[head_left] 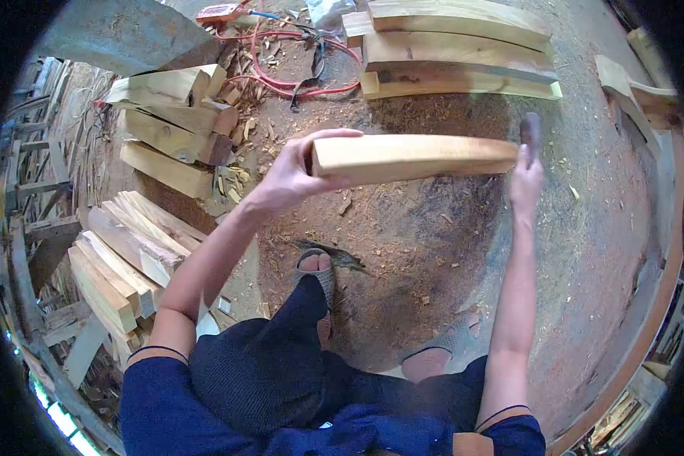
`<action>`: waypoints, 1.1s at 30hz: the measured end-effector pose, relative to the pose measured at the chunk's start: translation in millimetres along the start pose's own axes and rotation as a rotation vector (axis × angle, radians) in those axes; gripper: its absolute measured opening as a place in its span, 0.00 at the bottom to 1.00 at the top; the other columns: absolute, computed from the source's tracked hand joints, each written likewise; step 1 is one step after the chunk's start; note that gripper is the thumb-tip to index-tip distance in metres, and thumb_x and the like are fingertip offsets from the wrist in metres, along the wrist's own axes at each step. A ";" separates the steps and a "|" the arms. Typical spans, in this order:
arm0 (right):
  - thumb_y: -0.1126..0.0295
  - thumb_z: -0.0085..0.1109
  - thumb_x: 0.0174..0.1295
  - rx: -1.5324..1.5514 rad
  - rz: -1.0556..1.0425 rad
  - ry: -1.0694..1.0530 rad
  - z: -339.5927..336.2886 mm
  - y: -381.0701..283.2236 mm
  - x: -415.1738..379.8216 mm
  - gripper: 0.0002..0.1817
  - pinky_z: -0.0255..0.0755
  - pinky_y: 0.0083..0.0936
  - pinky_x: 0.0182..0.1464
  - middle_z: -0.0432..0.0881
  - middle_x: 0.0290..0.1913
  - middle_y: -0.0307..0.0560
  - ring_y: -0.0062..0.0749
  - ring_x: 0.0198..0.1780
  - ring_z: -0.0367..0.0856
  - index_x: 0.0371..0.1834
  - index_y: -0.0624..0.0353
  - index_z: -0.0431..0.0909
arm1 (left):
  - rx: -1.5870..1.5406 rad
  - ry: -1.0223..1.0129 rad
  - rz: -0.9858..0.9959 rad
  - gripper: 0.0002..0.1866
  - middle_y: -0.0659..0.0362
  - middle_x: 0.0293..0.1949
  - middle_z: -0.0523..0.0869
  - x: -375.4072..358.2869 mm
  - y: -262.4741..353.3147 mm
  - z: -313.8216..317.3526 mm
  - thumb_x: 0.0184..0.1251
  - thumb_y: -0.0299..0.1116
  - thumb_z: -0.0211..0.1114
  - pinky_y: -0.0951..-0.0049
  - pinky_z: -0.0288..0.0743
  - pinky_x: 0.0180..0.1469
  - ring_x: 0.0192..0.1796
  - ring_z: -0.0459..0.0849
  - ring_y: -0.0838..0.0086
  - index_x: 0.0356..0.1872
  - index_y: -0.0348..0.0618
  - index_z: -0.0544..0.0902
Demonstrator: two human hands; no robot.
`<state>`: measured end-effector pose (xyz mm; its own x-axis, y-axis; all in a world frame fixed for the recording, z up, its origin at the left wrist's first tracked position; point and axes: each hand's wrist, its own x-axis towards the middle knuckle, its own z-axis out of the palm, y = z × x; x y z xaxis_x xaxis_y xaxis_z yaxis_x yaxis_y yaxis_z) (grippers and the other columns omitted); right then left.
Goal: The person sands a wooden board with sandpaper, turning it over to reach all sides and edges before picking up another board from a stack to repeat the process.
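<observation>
Timber block (414, 158), pale (gently curved).

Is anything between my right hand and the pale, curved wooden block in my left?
Nothing loose shows there. Your right hand is at the right end of the pale, curved wooden block; only the dark, round-ended object it holds stands beside that end. Blur hides whether they touch.

A pale, squared wooden piece (414, 158), gently curved and browner toward one end, is held up crosswise. Just beside the wooden piece's browner end, a blurred, dark, round-tipped tool (531, 131) points away; contact is unclear.
</observation>
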<state>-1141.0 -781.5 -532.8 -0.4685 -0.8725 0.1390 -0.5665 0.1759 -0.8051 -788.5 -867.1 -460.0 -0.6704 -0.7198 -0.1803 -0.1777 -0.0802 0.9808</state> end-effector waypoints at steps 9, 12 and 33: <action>0.78 0.53 0.57 -0.151 -0.511 -0.124 89.4 -137.4 -91.2 0.27 0.57 0.41 0.71 0.73 0.64 0.55 0.47 0.67 0.68 0.64 0.59 0.72 | 0.254 -0.049 -0.069 0.26 0.59 0.47 0.84 0.4 -3.6 -5.8 0.52 0.29 0.74 0.74 0.74 0.55 0.49 0.80 0.78 0.55 0.39 0.79; 0.80 0.54 0.55 0.081 -0.591 -0.238 95.5 -165.3 -110.0 0.28 0.57 0.42 0.71 0.74 0.63 0.54 0.44 0.67 0.69 0.63 0.59 0.72 | -0.202 0.020 -0.228 0.23 0.60 0.44 0.85 -3.9 -7.6 -6.2 0.58 0.34 0.71 0.76 0.75 0.54 0.48 0.81 0.79 0.53 0.35 0.79; 0.54 0.52 0.70 0.562 0.552 0.526 12.3 30.4 -41.4 0.33 0.61 0.32 0.66 0.69 0.66 0.52 0.36 0.63 0.69 0.66 0.72 0.63 | -0.615 0.411 -0.161 0.18 0.49 0.54 0.76 161.1 33.0 -14.6 0.69 0.32 0.57 0.53 0.72 0.63 0.58 0.76 0.61 0.56 0.33 0.70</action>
<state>-1130.5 -745.6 -570.2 -0.8959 -0.3901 -0.2125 0.1717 0.1371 -0.9756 -891.9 -995.8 -455.6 -0.3264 -0.8562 -0.4004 0.2638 -0.4893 0.8313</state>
